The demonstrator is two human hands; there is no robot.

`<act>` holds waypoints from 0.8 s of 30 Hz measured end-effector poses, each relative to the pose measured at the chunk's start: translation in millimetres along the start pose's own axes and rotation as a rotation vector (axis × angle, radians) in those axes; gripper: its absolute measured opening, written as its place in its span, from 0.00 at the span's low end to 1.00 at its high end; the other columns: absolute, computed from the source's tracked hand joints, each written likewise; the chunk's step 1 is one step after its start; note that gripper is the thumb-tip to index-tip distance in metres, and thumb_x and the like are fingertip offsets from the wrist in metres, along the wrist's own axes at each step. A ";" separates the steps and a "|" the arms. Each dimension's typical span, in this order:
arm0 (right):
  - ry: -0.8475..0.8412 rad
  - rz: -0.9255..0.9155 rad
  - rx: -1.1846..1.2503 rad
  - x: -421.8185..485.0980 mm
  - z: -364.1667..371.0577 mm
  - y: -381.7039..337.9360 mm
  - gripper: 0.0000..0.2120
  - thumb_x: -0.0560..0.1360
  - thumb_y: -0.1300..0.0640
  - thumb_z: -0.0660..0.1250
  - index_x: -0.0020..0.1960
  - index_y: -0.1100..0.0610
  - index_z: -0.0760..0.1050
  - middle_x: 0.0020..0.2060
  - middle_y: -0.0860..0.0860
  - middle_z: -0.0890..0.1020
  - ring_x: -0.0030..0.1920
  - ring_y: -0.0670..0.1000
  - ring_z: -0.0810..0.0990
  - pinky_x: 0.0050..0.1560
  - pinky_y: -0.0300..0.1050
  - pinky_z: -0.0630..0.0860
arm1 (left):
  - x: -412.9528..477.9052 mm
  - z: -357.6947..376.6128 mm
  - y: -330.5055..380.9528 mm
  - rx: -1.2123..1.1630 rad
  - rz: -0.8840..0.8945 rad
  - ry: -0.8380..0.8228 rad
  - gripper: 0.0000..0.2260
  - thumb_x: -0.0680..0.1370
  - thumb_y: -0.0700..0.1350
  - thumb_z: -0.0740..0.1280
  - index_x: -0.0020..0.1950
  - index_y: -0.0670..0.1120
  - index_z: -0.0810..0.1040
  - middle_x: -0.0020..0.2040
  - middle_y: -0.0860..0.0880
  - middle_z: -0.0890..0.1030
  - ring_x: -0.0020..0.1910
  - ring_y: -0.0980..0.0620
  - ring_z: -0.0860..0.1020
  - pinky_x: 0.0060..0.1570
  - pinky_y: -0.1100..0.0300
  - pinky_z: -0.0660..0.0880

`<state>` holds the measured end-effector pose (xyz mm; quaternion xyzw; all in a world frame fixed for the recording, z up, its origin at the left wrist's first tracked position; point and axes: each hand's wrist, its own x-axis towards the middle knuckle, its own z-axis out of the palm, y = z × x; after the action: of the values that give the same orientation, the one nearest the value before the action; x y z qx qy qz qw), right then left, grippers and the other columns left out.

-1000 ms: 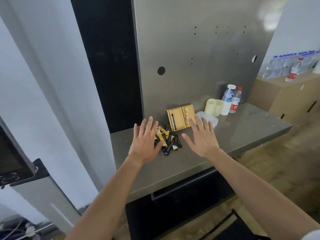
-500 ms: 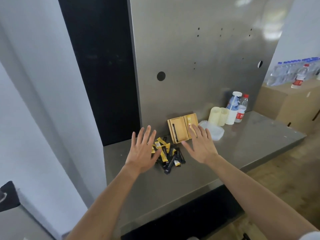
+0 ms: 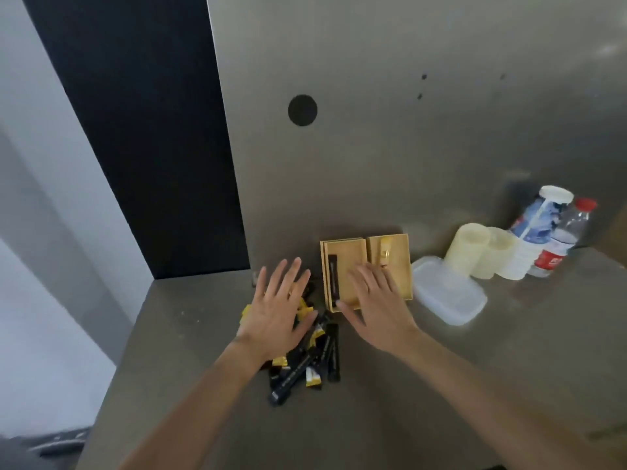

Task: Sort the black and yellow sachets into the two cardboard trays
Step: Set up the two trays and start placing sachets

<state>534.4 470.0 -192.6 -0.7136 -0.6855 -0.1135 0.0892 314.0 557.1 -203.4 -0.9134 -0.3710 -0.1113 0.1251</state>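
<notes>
Lay heaped at lower centre: sachets (image 3: 305, 361), long axes mostly slanted lower-left to upper-right. Judged light, limp, slick; best pinched mid-length. Hovered over heap: left hand (image 3: 278, 310), fingers spread, empty. Hovered over cardboard trays (image 3: 349, 256): right hand (image 3: 376, 307), fingers spread.

Black, yellow sachets (image 3: 305, 361); tan trays (image 3: 346, 262); red-capped bottle (image 3: 559, 239).
</notes>
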 end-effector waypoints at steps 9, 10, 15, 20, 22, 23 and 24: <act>0.268 -0.349 0.159 35.1 55.3 13.5 0.28 0.84 0.39 0.52 0.73 0.58 0.69 0.75 0.56 0.68 0.77 0.57 0.64 0.75 0.58 0.63 | 13.6 37.7 20.3 -0.005 -0.121 0.166 0.32 0.83 0.64 0.52 0.81 0.46 0.58 0.83 0.44 0.54 0.82 0.43 0.51 0.77 0.37 0.54; 0.291 -0.393 0.151 36.1 57.4 15.0 0.26 0.84 0.41 0.53 0.72 0.58 0.70 0.74 0.56 0.69 0.76 0.57 0.65 0.74 0.57 0.64 | 10.9 40.9 19.8 0.011 -0.105 0.185 0.32 0.83 0.64 0.52 0.81 0.46 0.58 0.83 0.45 0.54 0.82 0.44 0.52 0.77 0.37 0.54; 0.442 -0.566 0.072 36.8 61.4 18.1 0.19 0.83 0.47 0.56 0.66 0.58 0.74 0.66 0.54 0.74 0.66 0.56 0.72 0.65 0.55 0.69 | 3.9 45.1 15.9 0.146 -0.006 0.316 0.29 0.83 0.63 0.52 0.78 0.47 0.63 0.81 0.46 0.60 0.80 0.44 0.58 0.77 0.38 0.55; 0.557 -0.652 -0.024 16.7 61.6 26.9 0.17 0.81 0.47 0.56 0.59 0.57 0.75 0.58 0.54 0.77 0.58 0.57 0.75 0.58 0.54 0.70 | -1.5 38.9 40.7 0.305 0.045 0.391 0.27 0.83 0.62 0.53 0.76 0.48 0.65 0.79 0.46 0.65 0.77 0.44 0.63 0.76 0.40 0.58; 0.574 -0.677 -0.130 4.6 58.3 34.4 0.19 0.82 0.45 0.55 0.61 0.56 0.74 0.58 0.53 0.77 0.59 0.57 0.74 0.60 0.54 0.69 | -9.5 35.7 58.2 0.395 0.037 0.387 0.28 0.83 0.62 0.52 0.77 0.48 0.63 0.79 0.46 0.64 0.78 0.44 0.62 0.77 0.41 0.56; 0.548 -0.701 -0.208 -5.4 58.2 37.8 0.19 0.82 0.43 0.55 0.62 0.55 0.74 0.59 0.53 0.77 0.61 0.56 0.74 0.62 0.54 0.69 | -17.2 37.8 71.4 0.459 0.041 0.368 0.28 0.83 0.62 0.52 0.78 0.48 0.63 0.79 0.46 0.64 0.78 0.44 0.61 0.77 0.42 0.56; 0.514 -0.719 -0.243 -16.7 58.2 41.1 0.19 0.82 0.43 0.55 0.63 0.54 0.73 0.60 0.52 0.77 0.62 0.56 0.73 0.63 0.54 0.68 | -26.8 40.3 85.8 0.513 0.034 0.342 0.28 0.83 0.63 0.52 0.77 0.48 0.63 0.79 0.46 0.64 0.78 0.44 0.61 0.77 0.43 0.56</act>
<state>577.1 468.6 -252.0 -0.3843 -0.8270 -0.3902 0.1268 360.2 492.7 -261.9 -0.8259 -0.3452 -0.1642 0.4143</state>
